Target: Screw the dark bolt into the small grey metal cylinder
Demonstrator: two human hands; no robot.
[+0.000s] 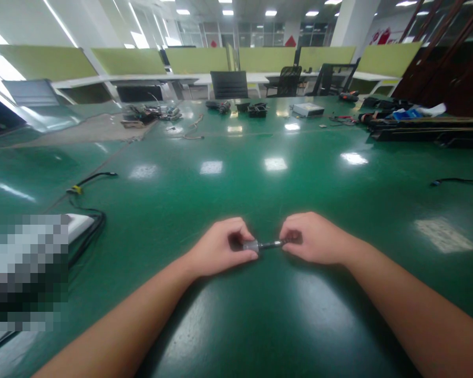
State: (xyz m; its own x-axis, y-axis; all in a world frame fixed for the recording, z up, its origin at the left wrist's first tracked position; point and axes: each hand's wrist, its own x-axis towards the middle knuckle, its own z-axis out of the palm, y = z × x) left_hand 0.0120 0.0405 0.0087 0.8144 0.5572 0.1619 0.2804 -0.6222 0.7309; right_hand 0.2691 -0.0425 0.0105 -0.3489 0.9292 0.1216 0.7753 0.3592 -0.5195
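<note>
Just above the green tabletop, near the middle of the head view, is a slim screwdriver-like tool (270,244) with a thick grey cylindrical end and a thin dark and shiny metal shaft. It lies roughly level, pointing left to right. My left hand (219,247) pinches the grey end between thumb and fingers. At the other side my right hand (313,239) is closed on the tip of the shaft, thumb below and fingers curled over. The far end of the tool is hidden inside my right fingers, so its exact kind is hard to make out.
The glossy green table (236,189) stretches ahead. At left are a blurred-out device (27,262) and a black cable (96,176). Farther back lie electronic parts (150,113), black pieces (256,108), a flat silver box (307,109) and stacked dark panels (425,130).
</note>
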